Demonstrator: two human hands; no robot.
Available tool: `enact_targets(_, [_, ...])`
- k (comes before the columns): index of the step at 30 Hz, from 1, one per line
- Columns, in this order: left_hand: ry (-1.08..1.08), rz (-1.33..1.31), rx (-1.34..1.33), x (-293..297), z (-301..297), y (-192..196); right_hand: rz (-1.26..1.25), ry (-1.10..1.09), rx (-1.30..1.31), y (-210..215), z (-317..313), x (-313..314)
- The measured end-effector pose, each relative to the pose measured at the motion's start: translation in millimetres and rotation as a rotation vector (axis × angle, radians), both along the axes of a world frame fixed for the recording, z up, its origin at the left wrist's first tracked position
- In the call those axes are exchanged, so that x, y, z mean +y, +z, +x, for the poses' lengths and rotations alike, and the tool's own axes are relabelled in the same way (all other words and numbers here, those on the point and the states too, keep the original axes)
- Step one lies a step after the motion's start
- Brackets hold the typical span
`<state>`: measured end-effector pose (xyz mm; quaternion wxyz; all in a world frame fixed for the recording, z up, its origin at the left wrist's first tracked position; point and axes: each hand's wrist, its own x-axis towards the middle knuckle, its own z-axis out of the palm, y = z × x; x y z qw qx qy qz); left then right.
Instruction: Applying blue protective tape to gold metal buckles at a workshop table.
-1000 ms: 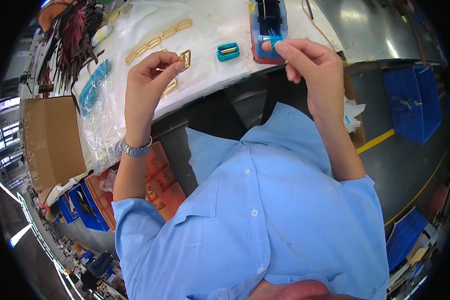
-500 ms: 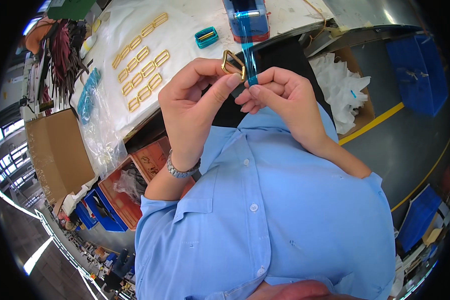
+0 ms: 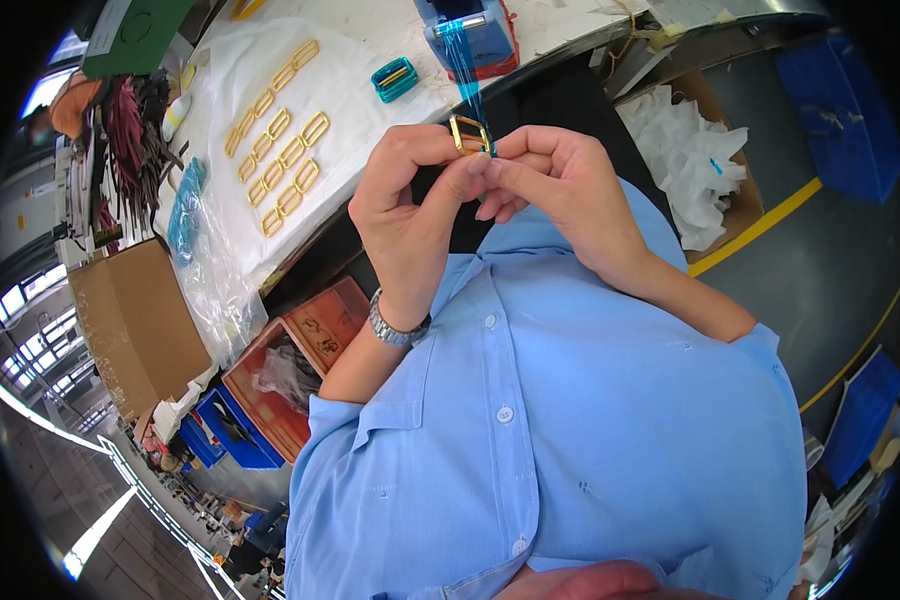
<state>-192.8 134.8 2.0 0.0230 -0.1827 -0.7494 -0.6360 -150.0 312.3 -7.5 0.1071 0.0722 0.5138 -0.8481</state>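
Note:
My left hand (image 3: 410, 205) pinches a gold metal rectangular ring (image 3: 456, 136), tilted between thumb and fingers. From the blue tape dispenser (image 3: 490, 45) a strip of shiny blue film tape (image 3: 463, 76) stretches down to the ring. My right hand (image 3: 575, 195) pinches the tape's end right beside the ring, and the two thumbs nearly touch. Exactly where the tape meets the metal is hidden by my fingers. On the table lies a small piece wrapped in teal film (image 3: 395, 79), gold showing at its middle.
Several gold rings (image 3: 288, 148) lie in rows on white sheeting (image 3: 210, 90) at the left. Beside them is a plastic bag with teal contents (image 3: 185, 215). A cardboard box (image 3: 135, 325) and red crate (image 3: 320, 325) stand below. White crumpled paper (image 3: 685, 165) fills a box at right.
My right hand has brought the tape's end up against the ring, closing the gap between my hands. The tape now looks narrower and bunched near my fingers. The whole view has shifted slightly.

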Motion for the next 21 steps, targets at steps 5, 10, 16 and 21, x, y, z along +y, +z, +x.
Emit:
enact_targets(5, [-0.052, 0.009, 0.007, 2, -4, -1, 0.015, 0.004, -0.028, -1, 0, 0])
enact_targets(10, [-0.101, 0.081, -0.269, 1, -5, 3, -0.063, 0.061, -0.122, -5, 2, 4])
enact_targets(16, [-0.087, 0.027, -0.297, -4, -10, 10, -0.005, 0.148, -0.061, -2, 0, 7])
enact_targets(21, [-0.09, 0.129, -0.402, -9, -17, 11, 0.409, 0.008, 0.152, -10, -2, 11])
